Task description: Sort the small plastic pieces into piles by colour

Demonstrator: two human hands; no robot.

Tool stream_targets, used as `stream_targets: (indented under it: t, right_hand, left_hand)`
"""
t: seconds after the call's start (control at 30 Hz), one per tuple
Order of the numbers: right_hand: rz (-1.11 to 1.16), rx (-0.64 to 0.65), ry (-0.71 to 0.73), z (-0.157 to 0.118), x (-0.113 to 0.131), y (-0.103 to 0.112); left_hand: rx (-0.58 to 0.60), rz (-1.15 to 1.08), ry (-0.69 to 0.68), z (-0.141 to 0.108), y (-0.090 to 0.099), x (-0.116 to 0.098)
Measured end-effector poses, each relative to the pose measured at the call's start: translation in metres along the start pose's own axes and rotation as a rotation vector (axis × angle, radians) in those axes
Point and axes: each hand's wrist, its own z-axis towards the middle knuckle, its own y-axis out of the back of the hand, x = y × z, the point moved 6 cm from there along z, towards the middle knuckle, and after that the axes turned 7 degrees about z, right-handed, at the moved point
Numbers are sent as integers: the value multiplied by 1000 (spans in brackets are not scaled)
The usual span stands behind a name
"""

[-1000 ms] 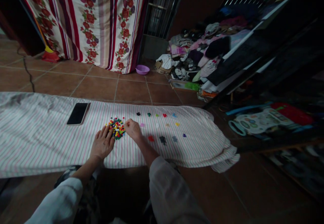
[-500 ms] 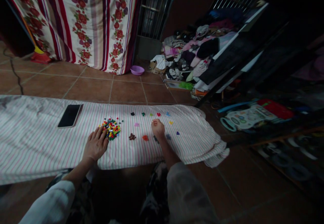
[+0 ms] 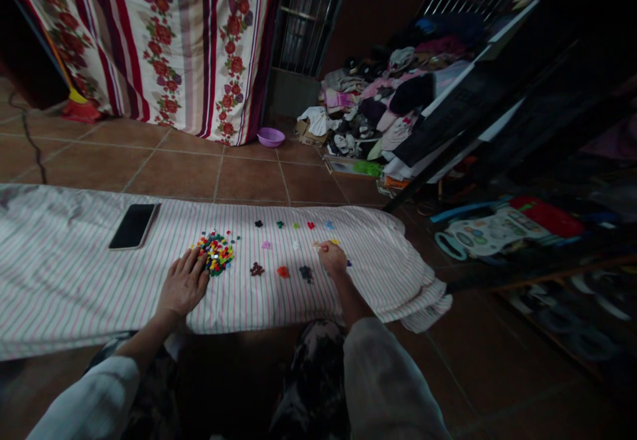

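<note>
My left hand (image 3: pixel 183 285) lies flat with its fingers stretched out, fingertips touching the near left edge of a mixed pile of small colourful pieces (image 3: pixel 217 254). My right hand (image 3: pixel 332 258) is closed in a pinch over the striped cloth, beside some yellow pieces (image 3: pixel 336 242). Whatever is in its fingertips is too small to name. Around it sit little single-colour groups: red pieces (image 3: pixel 311 225), light blue pieces (image 3: pixel 329 225), white pieces (image 3: pixel 296 245), dark grey pieces (image 3: pixel 305 273), orange pieces (image 3: pixel 283 271) and brown pieces (image 3: pixel 257 269). My wrist and fingers partly cover dark blue pieces (image 3: pixel 349 263).
A phone (image 3: pixel 133 226) lies left of the pile on the striped cloth (image 3: pixel 74 261). Beyond, on the tiled floor, are a purple basin (image 3: pixel 271 137), a heap of clothes (image 3: pixel 378 98) and a red and yellow broom (image 3: pixel 79 108). A colourful toy panel (image 3: pixel 485 234) stands at right.
My right hand has moved right, from by the white group to beside the yellow one, uncovering the white and dark grey pieces. My left hand has stayed at the pile.
</note>
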Motion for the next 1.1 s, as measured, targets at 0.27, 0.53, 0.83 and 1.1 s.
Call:
stream_targets:
  t: [0.27,0.53,0.83,1.1]
  right_hand:
    - [-19,3,-10,2,1,-3]
    - [-23,-28,89,-5,5,-2]
    - [-33,-12,181,-12,12,-3]
    - [164,-5,357,-20,76,-1]
  left_hand:
    - [-4,-16,-3,0,2,0]
    - [19,-8,3,1,3,-1]
    - [26,-73,45,1,-1,2]
    - [88,-63,79,4,3,0]
